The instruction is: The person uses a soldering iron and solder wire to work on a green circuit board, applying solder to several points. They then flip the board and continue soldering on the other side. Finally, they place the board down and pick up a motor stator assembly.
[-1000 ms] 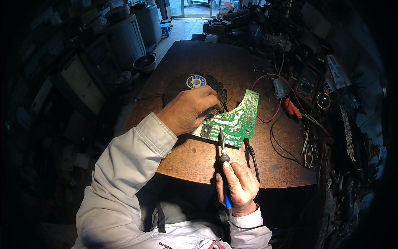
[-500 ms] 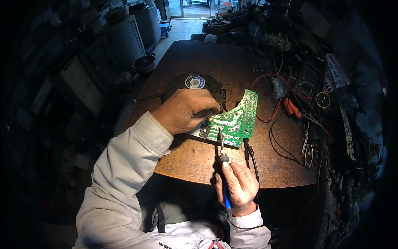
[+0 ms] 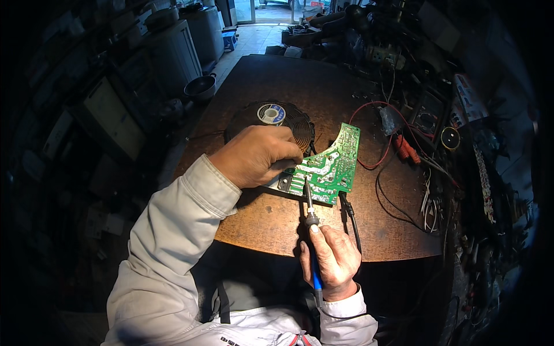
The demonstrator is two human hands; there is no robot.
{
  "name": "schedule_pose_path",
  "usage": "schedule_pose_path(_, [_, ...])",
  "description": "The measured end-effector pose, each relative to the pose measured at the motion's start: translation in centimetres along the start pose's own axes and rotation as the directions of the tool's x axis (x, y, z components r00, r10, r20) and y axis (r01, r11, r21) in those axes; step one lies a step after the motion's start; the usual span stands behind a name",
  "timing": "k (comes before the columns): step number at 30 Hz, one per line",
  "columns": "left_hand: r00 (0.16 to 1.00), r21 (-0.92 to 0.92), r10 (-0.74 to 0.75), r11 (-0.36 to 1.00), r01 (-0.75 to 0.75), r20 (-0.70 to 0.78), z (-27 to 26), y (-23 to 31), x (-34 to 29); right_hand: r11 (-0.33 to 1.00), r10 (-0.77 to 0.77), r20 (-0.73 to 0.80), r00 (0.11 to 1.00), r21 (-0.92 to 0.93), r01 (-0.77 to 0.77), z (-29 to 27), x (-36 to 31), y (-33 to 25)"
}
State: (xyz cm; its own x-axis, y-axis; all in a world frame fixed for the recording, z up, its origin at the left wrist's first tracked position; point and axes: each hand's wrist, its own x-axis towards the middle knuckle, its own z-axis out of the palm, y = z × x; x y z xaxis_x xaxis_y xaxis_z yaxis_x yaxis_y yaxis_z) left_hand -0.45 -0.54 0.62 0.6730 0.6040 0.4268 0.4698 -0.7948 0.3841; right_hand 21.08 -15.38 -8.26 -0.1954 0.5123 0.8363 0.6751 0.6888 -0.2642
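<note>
My right hand [image 3: 332, 259] grips a soldering iron [image 3: 315, 268] with a blue handle. The iron's metal tip meets the solder side of a green circuit board [image 3: 344, 173], near the board's lower left. At the board's upper left edge, my left hand [image 3: 259, 154] is closed with thumb and fingers pinched together. Whatever sits between those fingertips is hidden by the hand. Behind the left hand lies a dark round wire coil [image 3: 300, 130], partly covered by it. A spool of solder [image 3: 271, 114] with a blue and white label rests on that coil.
The wooden table [image 3: 386, 230] carries red and black leads with red clips [image 3: 407, 150] on the right, beside a dark multimeter [image 3: 428, 115]. A black cable [image 3: 353, 222] runs from the board's lower edge. Past the table's left edge stands a dark pan [image 3: 200, 86].
My left hand has shifted slightly to the left along the board's edge. The right hand and the soldering iron stay almost in place.
</note>
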Motion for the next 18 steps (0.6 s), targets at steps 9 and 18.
schedule_pose_path(9, [1.000, 0.072, 0.015, 0.997, -0.015, -0.001, 0.17, 0.16, 0.09, 1.000, 0.010, 0.001, 1.000, 0.006, -0.010, 0.00, 0.03, -0.05])
schedule_pose_path(18, [1.000, 0.102, 0.018, 0.995, -0.018, -0.004, 0.28, 0.23, 0.06, 1.000, 0.001, 0.001, 1.000, 0.006, -0.001, -0.04, 0.05, -0.03])
